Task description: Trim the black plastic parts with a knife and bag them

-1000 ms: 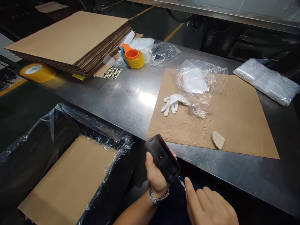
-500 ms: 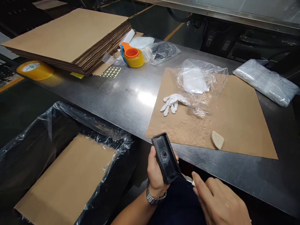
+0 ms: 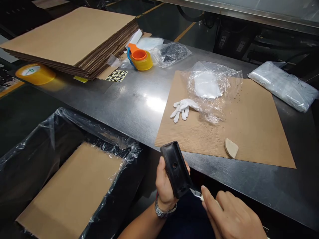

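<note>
My left hand (image 3: 164, 182) is wrapped round a black rectangular tray-shaped part (image 3: 177, 172), its hollow side up, with a small hole in the floor. My right hand (image 3: 230, 212) grips a knife (image 3: 196, 193) with a pale handle, mostly hidden by the fingers. The blade's tip meets the lower right edge of the black part, or lies very close to it. Beyond both hands, a beige rounded block (image 3: 231, 148) rests near the front edge of a flat cardboard sheet (image 3: 259, 132). A white glove (image 3: 184, 109) lies on the same sheet.
A clear plastic bag with white contents (image 3: 206, 84) lies on the cardboard. On the metal table (image 3: 122, 106) are a tape dispenser (image 3: 142, 59), a sticker sheet (image 3: 117, 75), a tape roll (image 3: 35, 73) and stacked cardboard (image 3: 72, 36). Lower left stands a plastic-lined bin (image 3: 59, 122).
My right hand has moved slightly left and the knife blade now reaches the black part's lower edge. The black part has turned slightly in my left hand.
</note>
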{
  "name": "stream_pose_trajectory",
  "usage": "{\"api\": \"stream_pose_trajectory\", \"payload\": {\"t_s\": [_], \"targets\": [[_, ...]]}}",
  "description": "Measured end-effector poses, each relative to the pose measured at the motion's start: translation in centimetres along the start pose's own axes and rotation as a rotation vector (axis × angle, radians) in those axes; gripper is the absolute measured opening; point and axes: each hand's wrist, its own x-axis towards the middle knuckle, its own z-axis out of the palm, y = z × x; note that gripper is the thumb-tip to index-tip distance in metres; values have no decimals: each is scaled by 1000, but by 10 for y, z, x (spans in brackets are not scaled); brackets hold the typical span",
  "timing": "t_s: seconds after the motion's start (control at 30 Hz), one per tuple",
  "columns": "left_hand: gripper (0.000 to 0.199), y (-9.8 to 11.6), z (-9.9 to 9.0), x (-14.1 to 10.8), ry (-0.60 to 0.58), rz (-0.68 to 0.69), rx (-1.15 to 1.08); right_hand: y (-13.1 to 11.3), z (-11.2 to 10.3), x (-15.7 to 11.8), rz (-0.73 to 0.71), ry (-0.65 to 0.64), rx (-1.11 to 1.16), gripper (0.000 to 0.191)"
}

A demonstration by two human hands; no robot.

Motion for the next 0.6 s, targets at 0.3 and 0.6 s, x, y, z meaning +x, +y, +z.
{"api": "stream_pose_trajectory", "payload": {"t_s": [0.3,0.6], "targets": [[50,-1,0,-1,0,-17,41,5,-2,0,-36,-86,18,25],[46,-3,2,-1,43,8,98,6,-4,0,-39,-108,-16,27]]}}
